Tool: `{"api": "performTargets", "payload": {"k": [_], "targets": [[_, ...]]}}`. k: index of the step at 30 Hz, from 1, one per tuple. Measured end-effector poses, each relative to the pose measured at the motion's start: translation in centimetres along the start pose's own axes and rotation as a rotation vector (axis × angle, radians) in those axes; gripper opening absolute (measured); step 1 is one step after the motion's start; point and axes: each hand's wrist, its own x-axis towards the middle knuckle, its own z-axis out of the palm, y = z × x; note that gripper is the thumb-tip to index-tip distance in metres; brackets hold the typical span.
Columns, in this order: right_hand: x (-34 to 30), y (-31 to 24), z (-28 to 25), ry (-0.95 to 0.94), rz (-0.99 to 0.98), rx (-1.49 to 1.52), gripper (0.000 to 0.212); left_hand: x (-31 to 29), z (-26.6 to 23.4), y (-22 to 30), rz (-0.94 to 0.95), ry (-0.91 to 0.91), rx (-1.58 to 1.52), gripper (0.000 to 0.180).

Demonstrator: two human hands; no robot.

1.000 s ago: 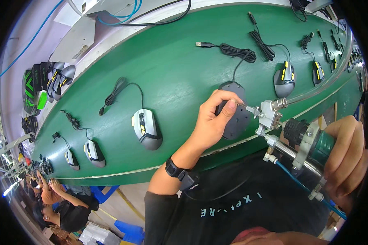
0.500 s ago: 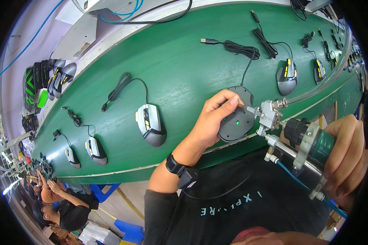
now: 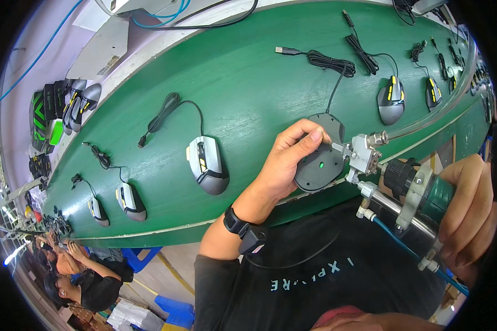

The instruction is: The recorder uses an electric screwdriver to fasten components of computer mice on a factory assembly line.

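Observation:
A dark mouse (image 3: 317, 168) lies upside down at the near edge of the green belt, with a green spot on its underside. Over it, my left hand (image 3: 292, 151) pinches thumb and forefinger together beside the metal nozzle of a power screwdriver (image 3: 364, 157). Whatever sits between those fingertips is too small to make out. My right hand (image 3: 472, 207) wraps round the green and black body of the screwdriver, which points left across the mouse. A clear hose and a blue hose run from the tool. The mouse's bundled cable (image 3: 331, 63) stretches away on the belt.
A silver and black mouse (image 3: 208, 165) lies left of my hand, a smaller-looking one (image 3: 131, 201) beyond it. Yellow-trimmed mice (image 3: 391, 102) line the belt at right. Mouse parts and boxes (image 3: 55, 105) stand at far left. Co-workers (image 3: 83, 276) sit at lower left.
The mice and cables on the belt have shifted slightly to the right. My hands, the screwdriver and the overturned mouse stay almost in place.

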Motion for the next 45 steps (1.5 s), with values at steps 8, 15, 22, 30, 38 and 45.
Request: {"api": "performTargets", "payload": {"k": [8, 15, 22, 30, 38, 45], "targets": [[4.4, 4.9, 3.9, 0.258, 0.414, -0.584, 0.050, -0.2, 0.0, 0.5, -0.096, -0.018, -0.102, 0.020], [3.9, 5.4, 4.2, 0.313, 0.424, -0.558, 0.050, -0.8, -0.7, 0.5, -0.106, -0.017, -0.156, 0.021], [0.8, 5.9, 2.6, 0.230, 0.114, -0.446, 0.053, -0.6, -1.1, -0.5, 0.030, 0.054, 0.032, 0.029], [1.5, 4.8, 2.5, 0.165, 0.201, -0.506, 0.057, -0.7, -0.3, -0.5, 0.448, 0.157, 0.727, 0.081], [1.7, 4.2, 2.8, 0.272, 0.181, -0.566, 0.034, -1.2, -0.6, 0.2, 0.416, 0.094, 0.746, 0.067], [1.9, 4.2, 3.7, 0.360, 0.269, -0.750, 0.033, -1.7, -0.8, 0.4, 0.401, 0.102, 0.752, 0.063]]}}
